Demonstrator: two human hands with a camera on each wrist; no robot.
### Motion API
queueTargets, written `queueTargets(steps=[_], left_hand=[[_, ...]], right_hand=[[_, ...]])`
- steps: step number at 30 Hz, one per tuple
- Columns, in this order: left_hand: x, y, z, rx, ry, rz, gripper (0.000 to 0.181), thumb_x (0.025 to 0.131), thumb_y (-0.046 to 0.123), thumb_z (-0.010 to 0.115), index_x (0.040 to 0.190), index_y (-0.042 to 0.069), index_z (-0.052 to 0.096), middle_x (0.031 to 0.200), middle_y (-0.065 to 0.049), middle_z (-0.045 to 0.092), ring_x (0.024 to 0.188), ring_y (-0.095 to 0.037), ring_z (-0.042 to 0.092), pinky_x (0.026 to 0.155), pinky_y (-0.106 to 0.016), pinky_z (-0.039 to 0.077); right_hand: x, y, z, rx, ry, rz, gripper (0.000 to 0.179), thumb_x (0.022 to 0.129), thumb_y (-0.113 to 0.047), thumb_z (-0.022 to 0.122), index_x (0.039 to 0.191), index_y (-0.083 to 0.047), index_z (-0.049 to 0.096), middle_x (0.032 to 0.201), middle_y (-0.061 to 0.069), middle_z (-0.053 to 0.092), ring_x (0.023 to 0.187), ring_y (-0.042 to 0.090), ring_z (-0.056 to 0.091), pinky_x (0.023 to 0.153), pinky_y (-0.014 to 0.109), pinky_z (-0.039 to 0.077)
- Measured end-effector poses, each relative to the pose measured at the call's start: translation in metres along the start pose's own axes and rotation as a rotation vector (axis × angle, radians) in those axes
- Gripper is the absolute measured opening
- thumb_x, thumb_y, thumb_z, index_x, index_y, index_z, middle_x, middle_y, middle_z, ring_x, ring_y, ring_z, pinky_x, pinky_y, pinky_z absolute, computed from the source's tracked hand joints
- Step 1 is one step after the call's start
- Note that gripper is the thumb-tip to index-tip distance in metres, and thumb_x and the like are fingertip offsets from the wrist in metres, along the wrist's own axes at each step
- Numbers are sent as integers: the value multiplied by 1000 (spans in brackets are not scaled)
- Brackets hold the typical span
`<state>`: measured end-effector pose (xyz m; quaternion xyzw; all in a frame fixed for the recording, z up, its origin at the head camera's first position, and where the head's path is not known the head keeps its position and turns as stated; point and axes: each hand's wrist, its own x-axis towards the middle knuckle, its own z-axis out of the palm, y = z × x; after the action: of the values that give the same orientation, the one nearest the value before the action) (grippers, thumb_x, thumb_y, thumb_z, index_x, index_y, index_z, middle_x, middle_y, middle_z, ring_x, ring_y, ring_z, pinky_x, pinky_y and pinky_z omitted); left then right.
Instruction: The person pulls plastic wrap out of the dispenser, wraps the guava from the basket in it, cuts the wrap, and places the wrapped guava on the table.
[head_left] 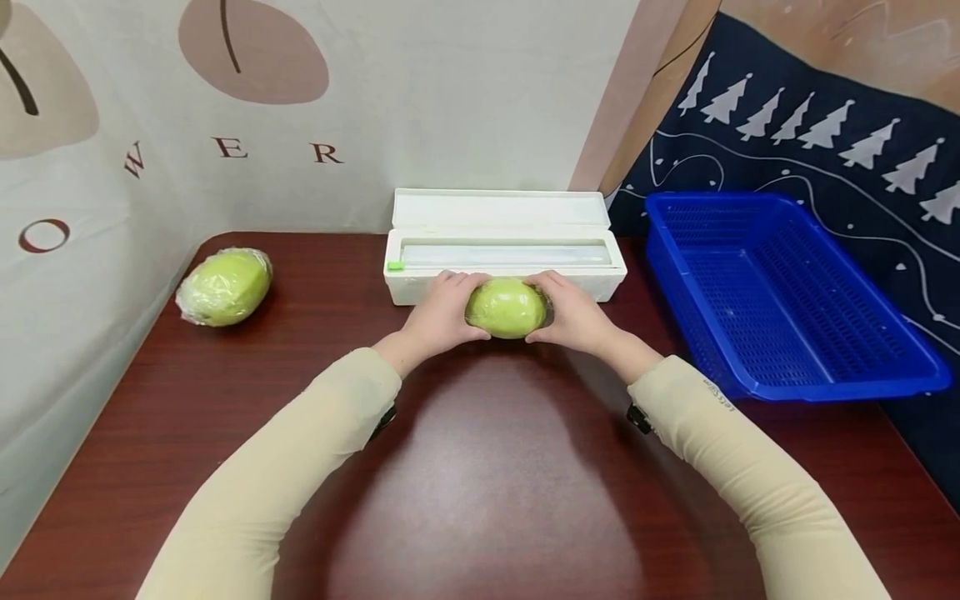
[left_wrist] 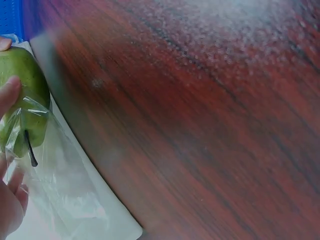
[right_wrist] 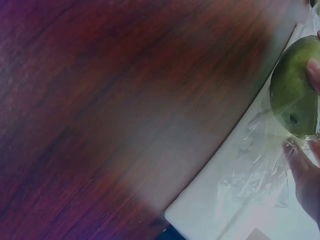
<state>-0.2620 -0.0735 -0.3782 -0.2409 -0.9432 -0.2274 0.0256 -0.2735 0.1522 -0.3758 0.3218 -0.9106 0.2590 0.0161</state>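
A green pear [head_left: 507, 308] is held between both hands just in front of a white cling film box [head_left: 435, 287]. My left hand [head_left: 442, 312] grips its left end, and my right hand [head_left: 573, 317] grips the right end. The stem of the pear [left_wrist: 37, 75] shows in the left wrist view, with clear cling film [left_wrist: 65, 185] spread loosely below it. Film also trails beside the pear [right_wrist: 290, 82] in the right wrist view. How far the film goes round the fruit cannot be told. The box's lid [head_left: 498, 208] stands open, and a green slider [head_left: 395, 266] sits at its left end.
Another green pear [head_left: 228, 286], wrapped in film, lies at the table's back left. A blue plastic basket [head_left: 716, 350] stands at the right. Behind the dark red table [head_left: 487, 500] hang a pale printed cloth and a dark one with white trees.
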Motion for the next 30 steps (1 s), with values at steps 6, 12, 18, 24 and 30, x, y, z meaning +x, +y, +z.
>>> queueTargets(steps=[6,12,18,24,30], left_hand=[[1,0,-1,4,5,-5,69,67,30,84,122,5,53,119,-12,62,109,-29,52,99,-42,39],[2,2,-4,-39,-20,-32,68,68,27,83,123,1,54,120,-14,61,112,-30,55,99,-40,43],[0,3,-4,-64,-32,-49,69,71,30,82,127,2,53,120,-13,53,108,-29,56,95,-40,46],[1,-2,-7,-118,-33,-41,72,70,26,82,130,1,52,114,-17,56,106,-28,56,96,-38,45],[0,-2,-7,-184,-21,-47,64,70,23,82,122,1,52,115,-15,61,107,-26,57,96,-37,45]], right_hand=[[1,0,0,-23,31,-20,77,60,-19,88,125,0,53,121,15,59,116,31,50,101,43,40],[2,3,-1,57,24,21,77,59,-18,88,125,1,55,122,16,61,113,31,54,98,44,43],[1,5,1,113,36,88,73,59,-16,88,119,3,54,116,18,62,108,31,59,95,42,47],[3,3,-1,154,19,134,70,59,-19,88,119,1,57,116,17,64,110,30,60,95,42,47],[5,7,-2,211,-19,179,72,61,-19,87,122,2,56,119,18,63,111,29,60,95,41,48]])
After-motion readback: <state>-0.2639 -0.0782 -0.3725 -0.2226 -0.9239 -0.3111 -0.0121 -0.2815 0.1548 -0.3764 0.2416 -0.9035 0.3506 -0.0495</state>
